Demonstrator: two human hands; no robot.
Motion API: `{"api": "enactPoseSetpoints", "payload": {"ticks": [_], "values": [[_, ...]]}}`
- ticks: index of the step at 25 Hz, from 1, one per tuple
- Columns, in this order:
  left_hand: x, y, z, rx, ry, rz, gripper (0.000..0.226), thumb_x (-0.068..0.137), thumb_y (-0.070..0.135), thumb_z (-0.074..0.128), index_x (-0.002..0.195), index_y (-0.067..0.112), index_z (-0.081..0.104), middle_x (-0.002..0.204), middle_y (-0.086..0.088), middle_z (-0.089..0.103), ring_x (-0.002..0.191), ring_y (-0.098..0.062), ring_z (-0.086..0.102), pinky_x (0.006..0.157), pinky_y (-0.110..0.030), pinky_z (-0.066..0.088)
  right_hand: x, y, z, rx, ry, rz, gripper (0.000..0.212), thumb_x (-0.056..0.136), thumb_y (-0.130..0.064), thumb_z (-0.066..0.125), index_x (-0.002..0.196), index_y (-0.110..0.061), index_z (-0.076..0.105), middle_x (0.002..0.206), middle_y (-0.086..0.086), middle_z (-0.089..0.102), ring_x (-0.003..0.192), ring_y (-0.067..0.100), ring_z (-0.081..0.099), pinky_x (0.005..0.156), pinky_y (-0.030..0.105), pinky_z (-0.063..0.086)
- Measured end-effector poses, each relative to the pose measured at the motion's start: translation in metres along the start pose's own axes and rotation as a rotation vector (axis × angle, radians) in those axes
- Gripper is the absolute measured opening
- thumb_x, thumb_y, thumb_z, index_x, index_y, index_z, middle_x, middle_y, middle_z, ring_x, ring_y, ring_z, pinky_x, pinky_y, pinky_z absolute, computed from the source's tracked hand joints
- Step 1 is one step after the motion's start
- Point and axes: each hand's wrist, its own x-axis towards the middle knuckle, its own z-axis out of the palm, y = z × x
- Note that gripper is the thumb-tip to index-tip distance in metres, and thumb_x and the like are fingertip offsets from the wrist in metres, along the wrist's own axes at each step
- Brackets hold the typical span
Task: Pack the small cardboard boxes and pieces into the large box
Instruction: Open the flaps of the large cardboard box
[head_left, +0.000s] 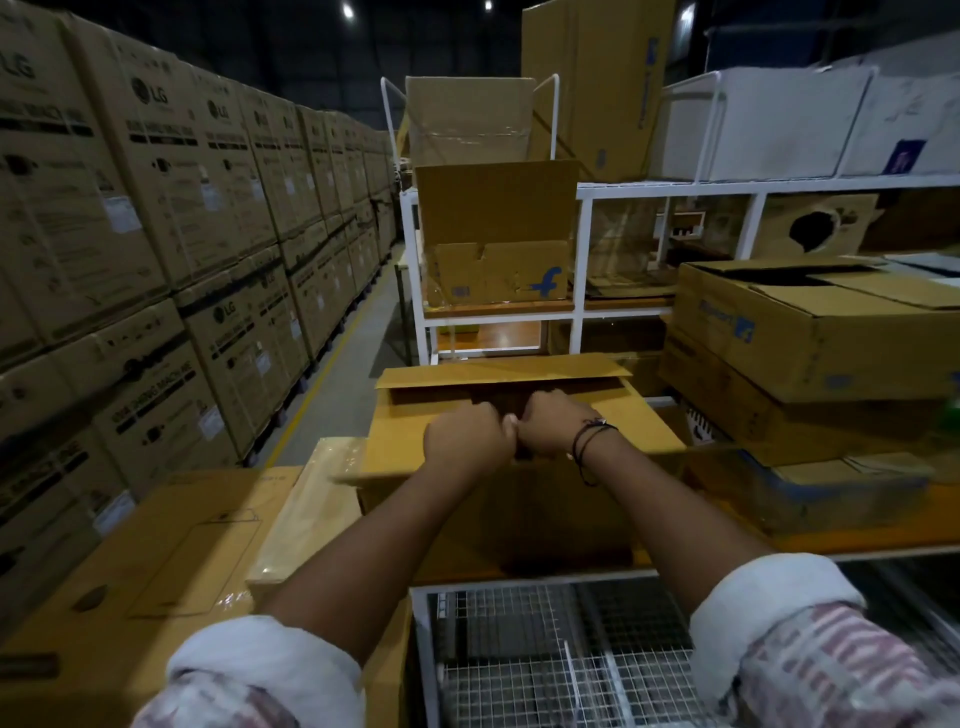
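Large box (410, 441) beside open aisle (337, 384)

L side: tall stacks of LG cartons (156, 182) line the aisle, w/ a yellow floor line (317, 384) running alongside. Ahead, a white metal rack (581, 260) w/ white cartons (753, 124) on its top tier at R; two ceiling lights (348, 9) lit above. Bottom of view: white wire-mesh cage (519, 649), nearest the camera.
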Motion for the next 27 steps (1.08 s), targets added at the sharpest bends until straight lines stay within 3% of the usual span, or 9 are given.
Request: {"api": "enactPoseSetpoints", "payload": {"ticks": [2, 4, 7, 10, 13, 15, 17, 21, 27], "values": [[-0.005, -0.003, 0.007, -0.036, -0.241, -0.004, 0.033, 0.099, 0.049, 0.048, 0.085, 0.021, 0.058, 0.081, -0.001, 0.060, 0.069, -0.017, 0.057, 0.060, -0.033, 0.044, 0.003, 0.001, 0.021, -0.078, -0.179, -0.022, 0.034, 0.099, -0.039, 0.053, 0.076, -0.016, 0.063, 0.089, 0.007, 0.069, 0.067, 0.018, 0.062, 0.067, 0.032, 0.055], [-0.013, -0.011, 0.025, 0.022, -0.326, -0.001, 0.032, 0.097, 0.049, 0.053, 0.089, 0.019, 0.060, 0.084, -0.002, 0.060, 0.071, -0.019, 0.058, 0.061, -0.034, 0.046, 0.007, 0.006, 0.048, -0.159, -0.225, -0.036, 0.035, 0.096, -0.042, 0.060, 0.072, -0.016, 0.058, 0.082, 0.006, 0.065, 0.067, 0.019, 0.057, 0.066, 0.032, 0.052], [-0.020, -0.027, 0.057, 0.046, -0.309, 0.020, 0.041, 0.097, 0.054, 0.055, 0.103, 0.015, 0.067, 0.096, -0.004, 0.063, 0.081, -0.022, 0.060, 0.066, -0.035, 0.050, 0.020, 0.020, 0.080, -0.134, -0.192, -0.002, 0.034, 0.094, -0.047, 0.063, 0.083, -0.015, 0.061, 0.083, 0.004, 0.059, 0.072, 0.019, 0.059, 0.071, 0.033, 0.056], [-0.017, -0.039, 0.081, 0.025, -0.274, 0.060, 0.041, 0.097, 0.049, 0.057, 0.123, 0.018, 0.065, 0.116, -0.006, 0.062, 0.098, -0.023, 0.060, 0.081, -0.039, 0.055, 0.033, 0.032, 0.096, -0.139, -0.136, 0.018, 0.041, 0.093, -0.048, 0.061, 0.118, -0.016, 0.063, 0.110, 0.006, 0.062, 0.097, 0.023, 0.062, 0.086, 0.041, 0.058], [-0.005, -0.043, 0.098, 0.056, -0.207, 0.090, 0.047, 0.098, 0.047, 0.056, 0.135, 0.019, 0.057, 0.130, -0.008, 0.056, 0.113, -0.027, 0.057, 0.091, -0.042, 0.054, 0.046, 0.040, 0.100, -0.170, -0.040, -0.024, 0.049, 0.092, -0.050, 0.060, 0.131, -0.020, 0.058, 0.132, 0.008, 0.055, 0.120, 0.030, 0.053, 0.098, 0.045, 0.050], [0.006, -0.043, 0.106, 0.079, -0.166, 0.108, 0.049, 0.099, 0.047, 0.055, 0.139, 0.018, 0.055, 0.134, -0.008, 0.053, 0.116, -0.027, 0.055, 0.093, -0.042, 0.052, 0.056, 0.047, 0.104, -0.196, -0.009, -0.047, 0.050, 0.094, -0.049, 0.057, 0.135, -0.020, 0.056, 0.135, 0.007, 0.055, 0.124, 0.031, 0.051, 0.103, 0.047, 0.046], [0.020, -0.044, 0.112, 0.094, -0.145, 0.126, 0.049, 0.100, 0.049, 0.052, 0.138, 0.018, 0.055, 0.132, -0.008, 0.054, 0.115, -0.027, 0.055, 0.091, -0.040, 0.050, 0.066, 0.054, 0.107, -0.185, 0.001, -0.071, 0.041, 0.097, -0.050, 0.053, 0.124, -0.020, 0.062, 0.122, 0.005, 0.062, 0.113, 0.027, 0.058, 0.098, 0.045, 0.047], [0.051, -0.042, 0.120, 0.100, -0.122, 0.123, 0.044, 0.100, 0.050, 0.051, 0.131, 0.021, 0.061, 0.126, -0.006, 0.058, 0.109, -0.025, 0.058, 0.085, -0.039, 0.050, 0.092, 0.066, 0.106, -0.068, 0.023, -0.082, 0.042, 0.102, -0.051, 0.042, 0.084, -0.019, 0.062, 0.076, 0.003, 0.062, 0.069, 0.021, 0.060, 0.067, 0.037, 0.053], [0.104, -0.035, 0.131, 0.113, -0.099, 0.086, 0.039, 0.099, 0.048, 0.052, 0.127, 0.022, 0.062, 0.122, -0.005, 0.060, 0.106, -0.026, 0.059, 0.080, -0.038, 0.047, 0.147, 0.083, 0.087, -0.069, 0.107, -0.138, 0.040, 0.102, -0.051, 0.044, 0.085, -0.020, 0.063, 0.074, 0.001, 0.062, 0.066, 0.021, 0.059, 0.062, 0.039, 0.055]]}}
